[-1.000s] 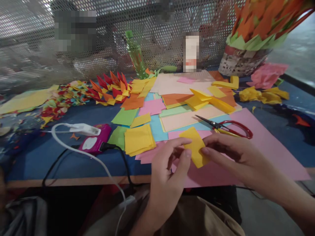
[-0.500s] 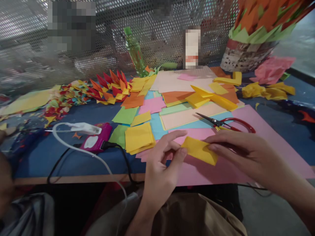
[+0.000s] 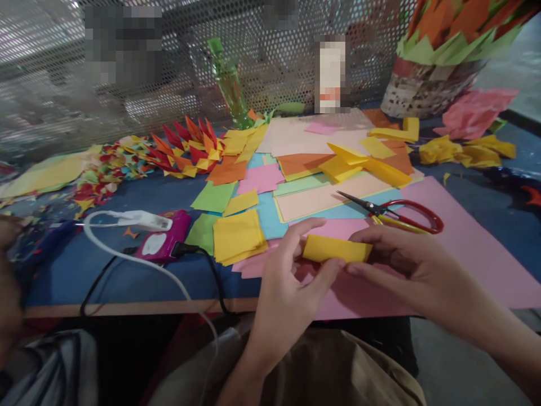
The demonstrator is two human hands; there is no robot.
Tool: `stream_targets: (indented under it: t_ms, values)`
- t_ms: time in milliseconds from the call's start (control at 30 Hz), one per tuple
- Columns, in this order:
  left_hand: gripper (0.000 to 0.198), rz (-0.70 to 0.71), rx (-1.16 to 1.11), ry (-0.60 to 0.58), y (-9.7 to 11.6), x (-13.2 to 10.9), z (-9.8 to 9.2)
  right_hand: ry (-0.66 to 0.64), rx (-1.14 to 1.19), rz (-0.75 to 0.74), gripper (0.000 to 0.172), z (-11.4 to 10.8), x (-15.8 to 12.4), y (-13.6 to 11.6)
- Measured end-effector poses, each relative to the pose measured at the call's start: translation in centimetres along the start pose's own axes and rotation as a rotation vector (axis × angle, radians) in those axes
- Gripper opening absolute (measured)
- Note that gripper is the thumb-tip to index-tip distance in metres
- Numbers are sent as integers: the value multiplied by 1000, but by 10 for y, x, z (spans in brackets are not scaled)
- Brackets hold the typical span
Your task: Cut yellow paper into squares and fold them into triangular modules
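A small folded piece of yellow paper is held between my two hands, above a large pink sheet. My left hand pinches its lower edge with the thumb, the fingers partly behind it. At the paper's right end, my right hand grips it between thumb and fingers. Just beyond my right hand lie scissors with red handles, blades pointing left. A stack of yellow paper squares sits to the left of my left hand.
A purple power adapter with white and black cables lies at left. Coloured paper strips, a red-orange folded-paper ring and a green bottle stand further back. A paper-covered pot is at back right. Someone's arm shows at far left.
The yellow paper has turned from slanted to nearly level and looks narrower. My left thumb has moved right along its lower edge, close to my right thumb.
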State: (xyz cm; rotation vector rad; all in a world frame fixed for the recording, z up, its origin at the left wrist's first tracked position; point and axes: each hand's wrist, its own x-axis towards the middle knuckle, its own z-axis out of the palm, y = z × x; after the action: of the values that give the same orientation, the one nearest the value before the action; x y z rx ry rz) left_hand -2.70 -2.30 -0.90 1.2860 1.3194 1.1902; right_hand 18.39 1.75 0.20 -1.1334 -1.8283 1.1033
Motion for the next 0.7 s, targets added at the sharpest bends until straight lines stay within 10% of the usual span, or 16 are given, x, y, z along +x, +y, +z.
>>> stream_targets:
  t_ms: [267, 700]
  values:
    - [42, 84, 83, -27, 2, 2, -8, 71, -255, -221, 18, 5, -5, 5]
    - [25, 375, 378, 187, 2, 5, -38, -47, -207, -20, 42, -28, 1, 14]
